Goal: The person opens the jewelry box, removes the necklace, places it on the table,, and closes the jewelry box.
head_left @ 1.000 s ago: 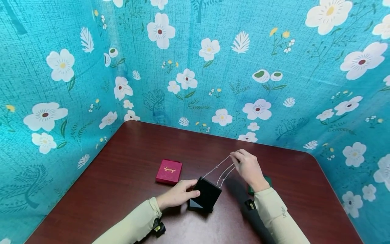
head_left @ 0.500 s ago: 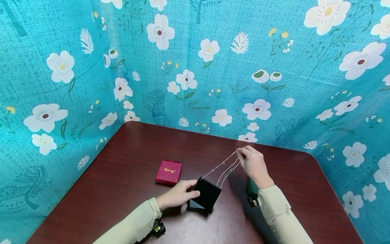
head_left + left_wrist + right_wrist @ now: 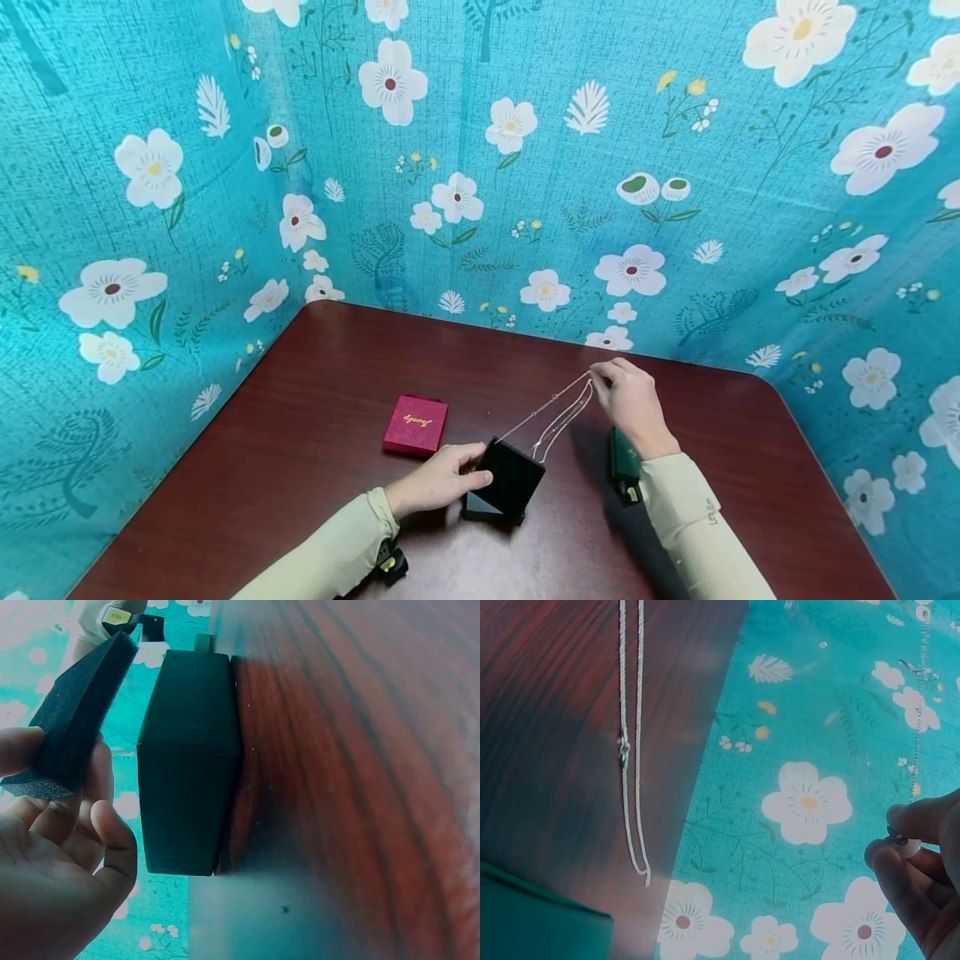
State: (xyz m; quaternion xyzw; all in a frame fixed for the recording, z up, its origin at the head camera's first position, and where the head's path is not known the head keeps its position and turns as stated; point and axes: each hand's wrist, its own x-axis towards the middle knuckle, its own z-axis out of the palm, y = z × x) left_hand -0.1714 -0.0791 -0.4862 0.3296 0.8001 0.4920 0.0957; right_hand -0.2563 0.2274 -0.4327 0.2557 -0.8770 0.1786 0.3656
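Note:
In the head view my left hand point(image 3: 442, 479) pinches a black square foam pad point(image 3: 512, 479) between thumb and fingers, tilted over a dark box point(image 3: 187, 765). My right hand point(image 3: 628, 404) is raised to the right of the pad. Its thumb and fingertip pinch a small dark piece at the end of a fine silver chain point(image 3: 918, 750); a pale round bit shows beside it. From the pad's far edge the fine chain runs up to that hand. A second, rope-like chain point(image 3: 639, 772) forms a narrow loop, its bend close to the fingers in the head view.
A crimson box point(image 3: 416, 423) with gold lettering lies behind my left hand. Beside my right forearm stands a green box point(image 3: 624, 454), partly covered by the sleeve. Flowered turquoise cloth point(image 3: 457, 242) hangs around the far edges of the brown table point(image 3: 337, 367).
My right hand has moved right and slightly away, drawing the fine chain longer from the pad. The rope-like loop's bend now shows just short of the fingers. My left hand stays put.

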